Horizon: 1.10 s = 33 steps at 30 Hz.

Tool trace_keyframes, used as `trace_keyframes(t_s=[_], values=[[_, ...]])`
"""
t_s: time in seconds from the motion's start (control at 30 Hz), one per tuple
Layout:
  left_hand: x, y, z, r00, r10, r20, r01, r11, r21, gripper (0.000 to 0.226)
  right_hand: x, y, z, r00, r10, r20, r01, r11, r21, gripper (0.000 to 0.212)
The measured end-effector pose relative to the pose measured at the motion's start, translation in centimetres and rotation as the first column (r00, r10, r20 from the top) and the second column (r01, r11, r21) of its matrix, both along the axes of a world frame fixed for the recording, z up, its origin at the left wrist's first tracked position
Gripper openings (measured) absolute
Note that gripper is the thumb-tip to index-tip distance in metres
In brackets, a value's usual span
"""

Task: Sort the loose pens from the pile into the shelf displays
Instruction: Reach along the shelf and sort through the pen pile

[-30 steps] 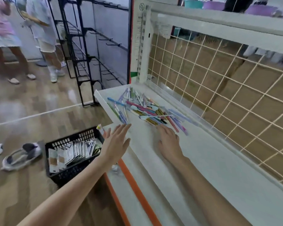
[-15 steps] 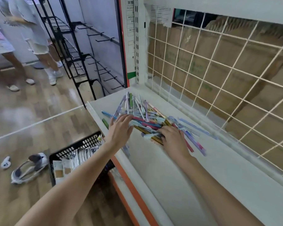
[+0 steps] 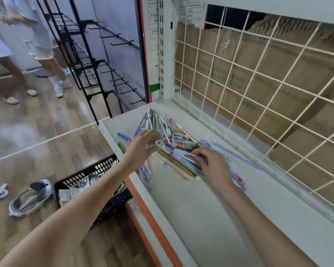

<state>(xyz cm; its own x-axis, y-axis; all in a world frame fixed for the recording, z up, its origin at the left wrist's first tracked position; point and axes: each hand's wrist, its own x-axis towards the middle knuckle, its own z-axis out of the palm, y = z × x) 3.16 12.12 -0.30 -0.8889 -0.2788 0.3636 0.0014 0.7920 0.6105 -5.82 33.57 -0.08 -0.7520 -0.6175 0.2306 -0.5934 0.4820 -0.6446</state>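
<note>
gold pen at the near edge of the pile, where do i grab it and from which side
Pinch the gold pen near its lower, nearer end, coming from above on the bare-shelf side. It lies flat and diagonal at the edge of the pile, and that end looks free, while its upper end runs under other pens near the left hand.

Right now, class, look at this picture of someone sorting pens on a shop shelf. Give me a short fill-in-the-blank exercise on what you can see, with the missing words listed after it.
1. The pile of pens lies on a white ____.
2. Behind the shelf stands a wire grid, and behind that are brown cardboard ____.
3. On the floor beside the shelf sits a ____ plastic basket.
4. The left hand and the right hand both reach into the ____.

Missing words: shelf; boxes; black; pile
</note>
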Motion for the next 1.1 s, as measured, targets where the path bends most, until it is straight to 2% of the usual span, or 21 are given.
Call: trace_keyframes(t_s=[0.07,0.17,0.33,0.5,0.57,0.77,1.1], values=[[0.3,0.5,0.8,1.0,-0.027,0.01,0.026,0.991,0.13,0.019,0.1,0.3,0.6,0.996,-0.038,0.084,0.043,0.997,-0.061,0.018],[1.1,1.8,2.1,0.999,-0.021,0.034,0.003,0.894,0.449,0.024,0.2,0.9,1.5,0.984,-0.071,0.163,0.093,0.986,-0.135,0.016],[2.0,4.3,3.6,1.0,0.01,-0.019,0.005,0.753,0.658,0.024,1.2,2.3,2.7,0.949,-0.124,0.289,0.198,0.949,-0.246,0.014],[2.8,6.7,5.1,0.994,0.043,-0.099,0.057,0.567,0.822,0.032,3.6,4.4,4.2,0.865,-0.055,0.499,0.269,0.889,-0.369,0.013],[3.2,8.1,5.8,0.992,0.025,-0.123,0.093,0.518,0.85,0.032,4.6,5.6,4.5,0.84,-0.009,0.543,0.267,0.877,-0.4,0.016],[5.4,13.1,6.7,0.986,-0.08,-0.143,0.164,0.526,0.835,0.025,8.4,10.1,5.2,0.822,0.007,0.57,0.307,0.837,-0.453,0.02],[12.2,23.7,5.8,0.955,-0.237,-0.18,0.267,0.418,0.868,0.023,18.9,21.2,4.5,0.792,-0.154,0.591,0.475,0.763,-0.439,0.018]])
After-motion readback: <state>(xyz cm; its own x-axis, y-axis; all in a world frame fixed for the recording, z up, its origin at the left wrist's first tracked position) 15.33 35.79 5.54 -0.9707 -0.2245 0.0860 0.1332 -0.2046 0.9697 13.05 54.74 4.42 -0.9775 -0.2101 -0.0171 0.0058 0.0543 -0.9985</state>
